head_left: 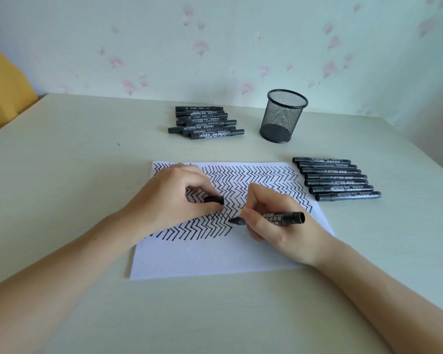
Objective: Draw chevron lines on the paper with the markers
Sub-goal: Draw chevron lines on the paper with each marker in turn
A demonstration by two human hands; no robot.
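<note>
Evidently the left hand rests on the paper to pin it flat while drawing goes on, and its fingertips pinch the marker's cap so it stays ready for recapping. The right hand has its fingers closed around the marker in a writing grip, low on the barrel near the nib, which likely gives firmer control over short slanted strokes. The marker's long axis runs nearly left to right across the sheet: the nib pointing left, at the end of the lowest unfinished chevron row just beyond the right fingertips, the butt end pointing right, past the knuckles. Rows of chevrons fill the paper beyond the fingers; the strip on the near side of both hands is blank. Spare markers lie well right of the hand, more beside a mesh cup farther away.
</note>
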